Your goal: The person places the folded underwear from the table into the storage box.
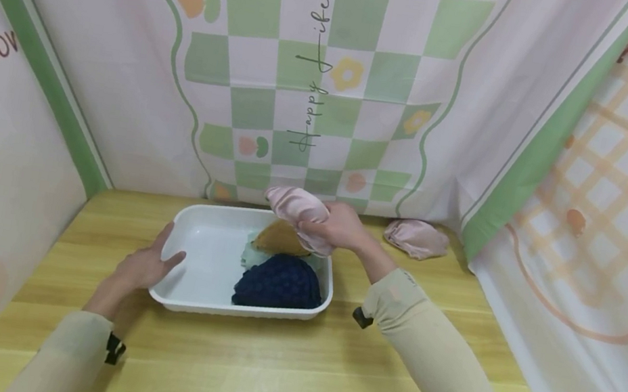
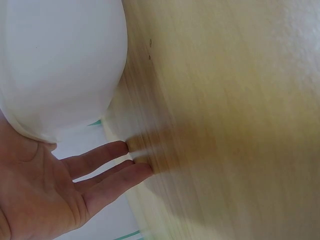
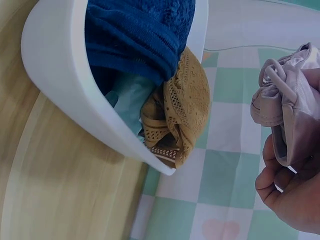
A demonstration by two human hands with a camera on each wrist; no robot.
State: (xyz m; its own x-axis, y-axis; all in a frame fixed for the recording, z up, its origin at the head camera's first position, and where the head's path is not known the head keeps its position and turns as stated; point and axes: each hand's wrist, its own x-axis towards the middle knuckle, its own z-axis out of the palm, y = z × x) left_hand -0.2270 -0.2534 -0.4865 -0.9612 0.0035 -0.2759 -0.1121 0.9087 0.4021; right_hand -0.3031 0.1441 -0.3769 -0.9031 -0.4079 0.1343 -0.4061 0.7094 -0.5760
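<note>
My right hand (image 1: pixel 344 227) holds a pink satin ballet slipper (image 1: pixel 296 208) above the far right corner of a white tray (image 1: pixel 201 260). In the right wrist view a thin cord bow shows on the slipper (image 3: pixel 287 95). My left hand (image 1: pixel 144 267) rests against the tray's left rim, its fingers extended outside the wall in the left wrist view. Inside the tray's right half lie a dark blue cloth item (image 1: pixel 281 283), a brown openwork cloth item (image 3: pixel 190 95) and a pale green cloth item (image 3: pixel 132 100), partly hidden beneath them.
A second pink satin slipper (image 1: pixel 416 238) lies at the back right of the wooden table (image 1: pixel 261 373). Printed curtains (image 1: pixel 345 77) hang behind the table and along both sides. The tray's left half shows its bare white bottom.
</note>
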